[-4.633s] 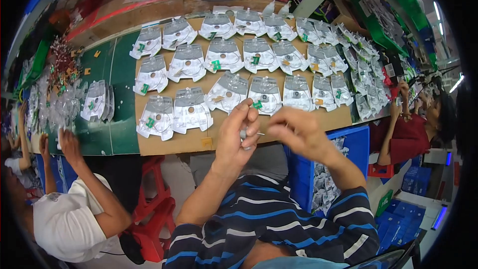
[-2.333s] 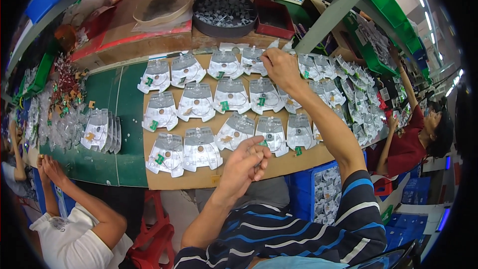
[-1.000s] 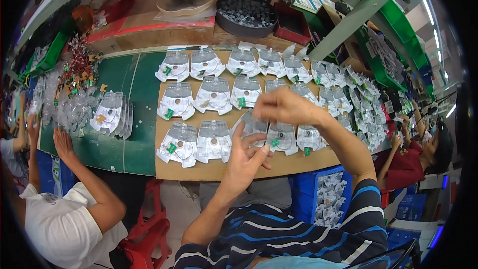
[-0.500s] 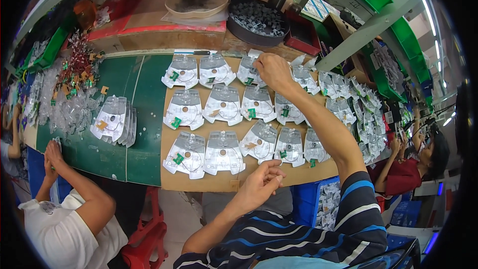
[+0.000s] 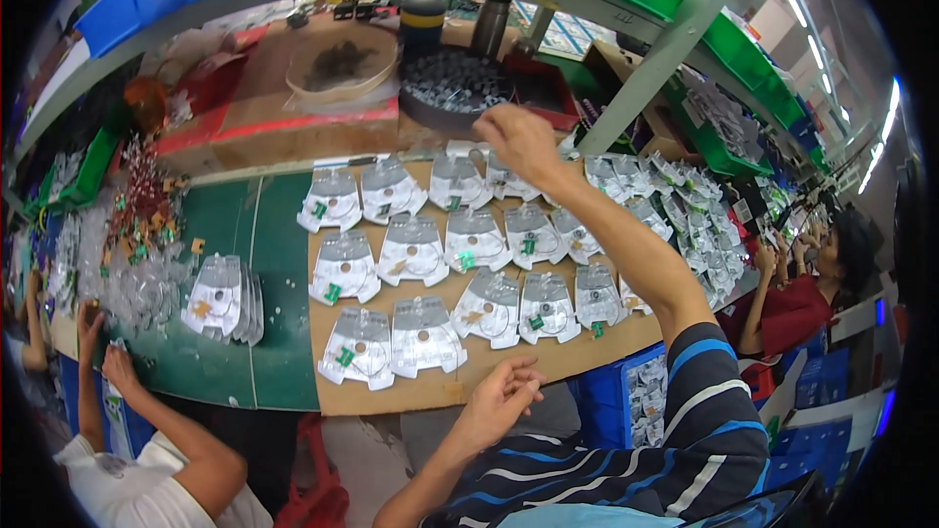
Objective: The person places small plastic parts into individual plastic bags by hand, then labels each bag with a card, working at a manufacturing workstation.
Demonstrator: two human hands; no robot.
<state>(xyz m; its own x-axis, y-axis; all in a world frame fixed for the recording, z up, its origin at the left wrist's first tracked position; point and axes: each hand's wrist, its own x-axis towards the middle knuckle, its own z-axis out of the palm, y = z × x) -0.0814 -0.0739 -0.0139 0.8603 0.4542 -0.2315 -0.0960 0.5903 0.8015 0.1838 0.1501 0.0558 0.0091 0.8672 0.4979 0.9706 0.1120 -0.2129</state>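
My right hand (image 5: 523, 142), its fingertips closed together, is raised over the back edge of the cardboard sheet, in front of a round dark tray (image 5: 416, 110) of small grey parts. Whether anything is in those fingers is hidden. Below it lie rows of fan-shaped clear-and-white plastic housings (image 5: 426, 337), several with small green circuit boards (image 5: 333, 291) and thin wires. Near the front edge of the cardboard hovers my left hand (image 5: 499, 396), loosely open with fingers bent and thumb apart, holding nothing visible.
A stack of housings (image 5: 217, 298) stands on the green mat to the left, beside piled clear parts (image 5: 142, 279). More housings (image 5: 699, 225) crowd the right. A shelf post (image 5: 665, 54) slants at the back right. People work on both sides; a blue crate (image 5: 602, 401) stands below.
My right hand has left the housing in the back row and risen toward the dark tray. My left hand stays near the front edge. The view has tilted up.
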